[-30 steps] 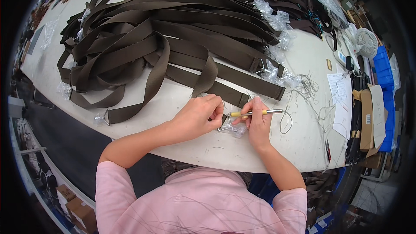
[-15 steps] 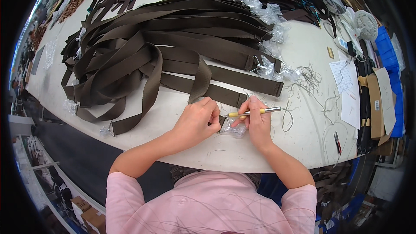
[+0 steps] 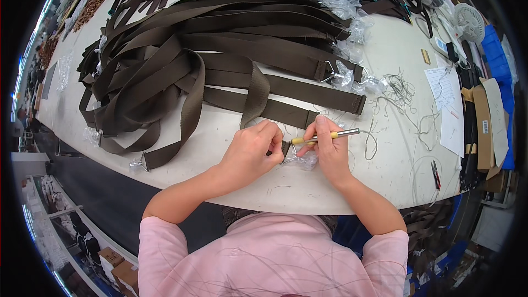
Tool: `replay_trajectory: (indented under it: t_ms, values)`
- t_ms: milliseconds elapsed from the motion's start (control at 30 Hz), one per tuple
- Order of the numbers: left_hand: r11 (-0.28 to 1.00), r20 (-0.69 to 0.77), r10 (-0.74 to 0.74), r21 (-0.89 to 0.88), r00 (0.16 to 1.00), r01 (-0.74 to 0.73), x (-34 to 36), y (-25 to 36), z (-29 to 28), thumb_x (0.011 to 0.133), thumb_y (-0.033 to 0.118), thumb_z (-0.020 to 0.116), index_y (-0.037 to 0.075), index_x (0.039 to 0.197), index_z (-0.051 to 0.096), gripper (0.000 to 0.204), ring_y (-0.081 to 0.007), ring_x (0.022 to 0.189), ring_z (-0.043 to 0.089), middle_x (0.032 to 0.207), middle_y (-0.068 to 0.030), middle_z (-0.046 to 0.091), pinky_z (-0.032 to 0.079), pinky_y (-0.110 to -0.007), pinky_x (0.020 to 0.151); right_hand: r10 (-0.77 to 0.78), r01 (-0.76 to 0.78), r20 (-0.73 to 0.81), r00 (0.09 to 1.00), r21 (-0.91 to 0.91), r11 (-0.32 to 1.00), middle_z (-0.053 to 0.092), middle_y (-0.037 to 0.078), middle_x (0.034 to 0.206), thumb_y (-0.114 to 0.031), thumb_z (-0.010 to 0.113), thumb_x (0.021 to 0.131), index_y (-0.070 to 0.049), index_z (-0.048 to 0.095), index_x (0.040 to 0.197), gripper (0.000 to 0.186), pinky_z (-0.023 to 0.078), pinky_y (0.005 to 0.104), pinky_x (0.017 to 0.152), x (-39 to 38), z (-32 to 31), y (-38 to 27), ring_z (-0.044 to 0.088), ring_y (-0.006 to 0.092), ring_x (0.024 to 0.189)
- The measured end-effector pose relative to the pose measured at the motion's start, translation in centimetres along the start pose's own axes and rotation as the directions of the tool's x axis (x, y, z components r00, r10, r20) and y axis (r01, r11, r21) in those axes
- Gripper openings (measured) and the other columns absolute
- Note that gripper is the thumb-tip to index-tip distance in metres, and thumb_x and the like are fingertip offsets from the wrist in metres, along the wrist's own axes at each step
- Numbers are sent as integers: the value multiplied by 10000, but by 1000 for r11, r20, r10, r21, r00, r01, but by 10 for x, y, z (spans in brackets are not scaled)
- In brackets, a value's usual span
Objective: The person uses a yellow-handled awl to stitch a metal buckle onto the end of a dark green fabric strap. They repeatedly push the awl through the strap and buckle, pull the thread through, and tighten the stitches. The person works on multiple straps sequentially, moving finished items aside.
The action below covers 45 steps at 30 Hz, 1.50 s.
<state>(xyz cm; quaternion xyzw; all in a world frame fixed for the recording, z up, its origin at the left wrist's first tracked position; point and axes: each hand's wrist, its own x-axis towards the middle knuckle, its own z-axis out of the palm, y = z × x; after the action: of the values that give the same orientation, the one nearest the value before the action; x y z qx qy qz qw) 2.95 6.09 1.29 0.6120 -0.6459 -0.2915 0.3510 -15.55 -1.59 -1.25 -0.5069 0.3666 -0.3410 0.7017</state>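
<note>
My left hand (image 3: pixel 248 146) is closed, thumb and fingers pinched on the end of a dark brown webbing strap (image 3: pixel 285 150). Beside that end sits a metal ring, with crumpled clear plastic (image 3: pixel 306 161) around it. Between the fingers of my right hand (image 3: pixel 332 157) is a slim pen-like tool (image 3: pixel 348 132), yellow toward the strap and silver at its other end. Its yellow tip is at the strap end; whether it touches cannot be made out. Just beyond my hands, another strap end (image 3: pixel 286 113) lies flat on the table.
A large heap of brown straps (image 3: pixel 137 91) covers the left and middle of the white table (image 3: pixel 264 195). Loose threads (image 3: pixel 399 93), papers (image 3: pixel 444 91) and small snips (image 3: pixel 435 176) lie to the right. A white fan (image 3: pixel 469 22) and an open cardboard box (image 3: pixel 485 126) stand at the right edge.
The view has shifted slightly. Both hands keep almost the same pose at the strap end, and the pen-like tool stays in my right hand.
</note>
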Motion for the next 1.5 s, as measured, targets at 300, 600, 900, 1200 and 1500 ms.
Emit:
replay_trajectory:
  t_ms: [300,600,900,1200,1500]
  values:
    - [999,36,-7,39,999,5,-1,-2,-2,778,-52,698,-5,883,546,191,-236,749,718,878,-105,669,594,-313,663,0,0,-4,1000,-14,1000,588,51,814,-340,435,1107,6,589,852,456,542,241,545,0,0,1,622,120,619]
    - [1000,105,3,10,995,-4,-6,0,-12,814,-41,680,-1,914,515,197,-266,811,736,980,-140,709,602,-324,710,-48,50,-35,998,48,998,585,50,780,-362,432,1108,-4,567,819,479,506,225,528,1,-13,-5,632,126,594]
    - [1000,102,-24,-8,995,25,-6,-1,-11,826,-35,685,-6,927,509,205,-253,804,735,970,-140,713,597,-319,703,-19,19,-11,1000,-19,1000,577,49,800,-345,425,1111,-4,587,836,467,530,238,531,0,2,-1,618,123,602]
    - [995,160,87,36,983,-94,-8,-1,-22,839,5,675,-15,915,538,158,-294,851,720,1079,-170,707,590,-362,732,-45,44,-62,997,-25,999,554,48,767,-339,400,1113,-15,555,819,465,511,246,503,2,1,-6,586,127,563]
    - [788,142,460,390,876,-477,-36,-23,-33,834,42,703,-7,949,651,136,-264,1032,683,1257,-118,660,583,-361,845,-155,158,43,987,-93,983,544,33,708,-339,360,1125,-37,535,794,482,385,211,494,-10,9,-15,647,134,600]
